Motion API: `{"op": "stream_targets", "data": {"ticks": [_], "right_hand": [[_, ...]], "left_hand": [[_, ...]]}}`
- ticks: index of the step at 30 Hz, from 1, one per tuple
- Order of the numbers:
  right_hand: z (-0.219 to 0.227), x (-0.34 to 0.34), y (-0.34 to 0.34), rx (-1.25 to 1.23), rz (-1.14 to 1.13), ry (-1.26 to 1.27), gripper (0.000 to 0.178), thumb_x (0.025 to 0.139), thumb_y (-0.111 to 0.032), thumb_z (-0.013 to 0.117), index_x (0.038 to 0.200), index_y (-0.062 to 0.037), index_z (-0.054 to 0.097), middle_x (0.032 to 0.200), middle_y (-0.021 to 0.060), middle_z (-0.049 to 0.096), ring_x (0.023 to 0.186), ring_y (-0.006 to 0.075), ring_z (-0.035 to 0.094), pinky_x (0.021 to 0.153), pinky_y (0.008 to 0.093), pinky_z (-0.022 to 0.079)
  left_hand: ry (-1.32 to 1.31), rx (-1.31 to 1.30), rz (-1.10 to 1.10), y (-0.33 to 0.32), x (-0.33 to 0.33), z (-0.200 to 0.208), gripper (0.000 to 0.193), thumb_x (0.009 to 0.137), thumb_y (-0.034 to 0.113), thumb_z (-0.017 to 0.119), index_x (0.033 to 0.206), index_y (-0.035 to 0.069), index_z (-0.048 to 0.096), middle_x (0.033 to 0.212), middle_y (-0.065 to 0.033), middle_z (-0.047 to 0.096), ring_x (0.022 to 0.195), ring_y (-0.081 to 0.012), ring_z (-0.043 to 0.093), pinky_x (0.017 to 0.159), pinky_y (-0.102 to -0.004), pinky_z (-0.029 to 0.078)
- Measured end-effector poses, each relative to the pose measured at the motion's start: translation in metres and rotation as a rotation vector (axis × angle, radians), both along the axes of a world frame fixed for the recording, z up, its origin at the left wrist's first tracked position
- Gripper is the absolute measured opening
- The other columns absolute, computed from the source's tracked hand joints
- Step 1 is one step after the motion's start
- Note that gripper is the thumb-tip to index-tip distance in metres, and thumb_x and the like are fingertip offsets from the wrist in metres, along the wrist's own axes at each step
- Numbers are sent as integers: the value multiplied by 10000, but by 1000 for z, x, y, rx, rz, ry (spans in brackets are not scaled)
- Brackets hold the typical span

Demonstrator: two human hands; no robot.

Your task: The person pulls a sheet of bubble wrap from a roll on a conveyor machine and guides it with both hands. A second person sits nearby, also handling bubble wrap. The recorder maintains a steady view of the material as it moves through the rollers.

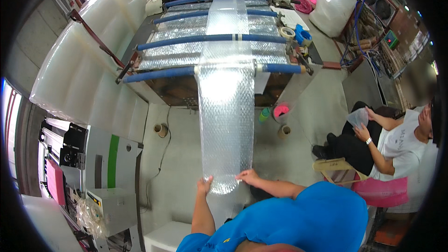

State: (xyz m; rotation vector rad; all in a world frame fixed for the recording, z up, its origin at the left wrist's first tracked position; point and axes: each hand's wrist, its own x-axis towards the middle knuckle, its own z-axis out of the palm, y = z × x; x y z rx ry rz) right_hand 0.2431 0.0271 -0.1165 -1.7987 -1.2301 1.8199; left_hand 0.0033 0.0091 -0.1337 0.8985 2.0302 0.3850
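Observation:
A long strip of clear bubble wrap (226, 121) runs from the machine's rollers down toward me. Its left edge is pinched in my left hand (204, 185), thumb on top. My right hand (249, 176) grips the opposite edge, a little farther from me, between thumb and fingers. Between my hands the film bulges and catches the light. Part of it hangs lower, in front of my blue shirt. The strip passes over a blue roller (161, 73) at the front of the machine.
Several blue rollers (214, 38) cross the machine bed behind. Cardboard tubes (161, 129), a green bottle (264, 115) and a pink roll (281, 110) are on the floor. At right a seated person (396, 140) holds clear film. A grey machine (100, 158) and large wrapped rolls (84, 79) flank the left.

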Motion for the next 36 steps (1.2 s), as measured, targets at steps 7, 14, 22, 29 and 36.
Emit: {"op": "stream_targets", "data": {"ticks": [7, 14, 22, 29, 36], "right_hand": [[-16, 4, 52, 167, -51, -18, 242, 650, -270, 695, 709, -41, 642, 585, -3, 562, 482, 53, 451, 453, 213, 375], [6, 7, 127, 381, -205, 5, 207, 648, -215, 696, 702, -24, 636, 607, 11, 583, 522, 58, 480, 488, 208, 384], [61, 15, 188, 565, -288, 73, 167, 672, -152, 668, 724, -1, 622, 623, 5, 564, 569, 56, 476, 521, 196, 374], [114, 12, 168, 686, -386, 186, 228, 682, -192, 666, 821, -19, 613, 739, -4, 550, 624, 63, 476, 509, 208, 384], [132, 9, 92, 411, -316, 333, 392, 691, -238, 660, 1025, -71, 540, 922, 28, 565, 816, 126, 530, 627, 286, 453]], "left_hand": [[-145, -139, -209, 71, -15, -19, 650, 675, 501, 578, 1045, -29, 504, 996, -211, 541, 973, -285, 508, 827, -349, 385], [-3, -49, -258, 158, 10, 15, 760, 700, 575, 474, 1117, -58, 420, 1099, -238, 465, 1057, -329, 433, 888, -363, 342], [21, 94, -232, 214, 19, 62, 816, 680, 617, 466, 1125, -64, 414, 1126, -234, 445, 1065, -325, 426, 895, -357, 335], [-476, 223, -278, 171, 6, 124, 822, 615, 564, 606, 1097, -81, 439, 1077, -184, 499, 998, -254, 487, 865, -310, 364], [-228, 159, -272, 102, -5, 130, 689, 554, 435, 724, 993, -57, 526, 935, -140, 570, 872, -209, 542, 793, -316, 417]]}}
